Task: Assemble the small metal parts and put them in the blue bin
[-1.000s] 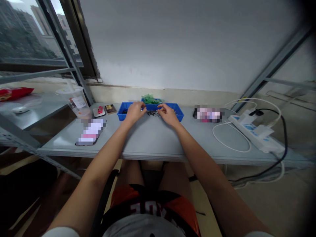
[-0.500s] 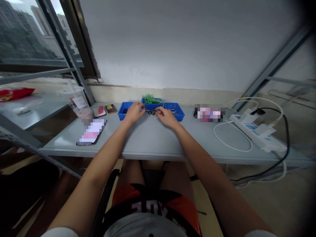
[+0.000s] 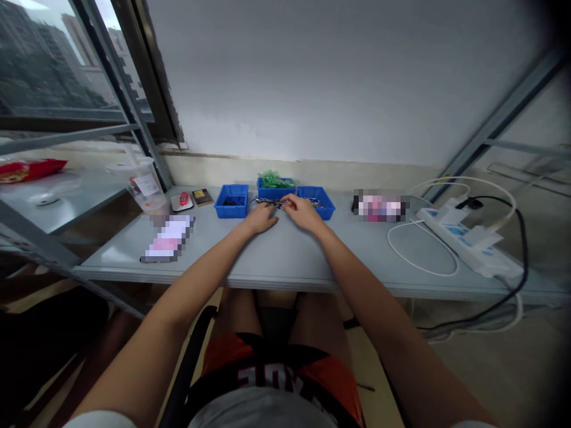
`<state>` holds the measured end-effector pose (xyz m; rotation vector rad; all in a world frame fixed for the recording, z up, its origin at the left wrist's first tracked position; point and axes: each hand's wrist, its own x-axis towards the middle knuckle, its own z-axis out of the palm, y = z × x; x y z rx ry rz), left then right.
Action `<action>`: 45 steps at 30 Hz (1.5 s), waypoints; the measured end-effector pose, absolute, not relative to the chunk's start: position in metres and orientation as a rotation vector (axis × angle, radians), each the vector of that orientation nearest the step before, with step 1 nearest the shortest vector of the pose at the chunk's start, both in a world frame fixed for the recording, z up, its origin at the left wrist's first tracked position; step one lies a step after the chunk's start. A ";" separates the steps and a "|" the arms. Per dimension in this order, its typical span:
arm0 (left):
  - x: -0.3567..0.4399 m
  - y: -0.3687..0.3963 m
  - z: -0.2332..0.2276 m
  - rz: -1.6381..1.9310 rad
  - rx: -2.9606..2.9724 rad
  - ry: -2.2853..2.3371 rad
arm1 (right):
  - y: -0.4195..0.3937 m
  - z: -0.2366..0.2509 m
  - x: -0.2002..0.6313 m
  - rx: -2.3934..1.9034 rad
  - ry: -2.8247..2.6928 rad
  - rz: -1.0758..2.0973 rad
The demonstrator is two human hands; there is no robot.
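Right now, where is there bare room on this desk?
Bare desk lies between your forearms, nearer you than the hands, and between the right forearm and the white cable loop. It's crowded around the blue trays and the small pieces at the hands, and at the right end by the power strip.

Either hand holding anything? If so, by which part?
Cannot tell. Right hand: curled at the parts pile; any piece pinched there is too small to make out. Left hand: palm down at the pile, no grip visible.
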<state>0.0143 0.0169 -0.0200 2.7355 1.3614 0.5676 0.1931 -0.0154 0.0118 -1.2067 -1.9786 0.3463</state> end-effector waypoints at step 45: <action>0.011 0.009 0.006 1.059 2.554 1.182 | -0.007 0.003 0.197 -1.256 -2.035 0.289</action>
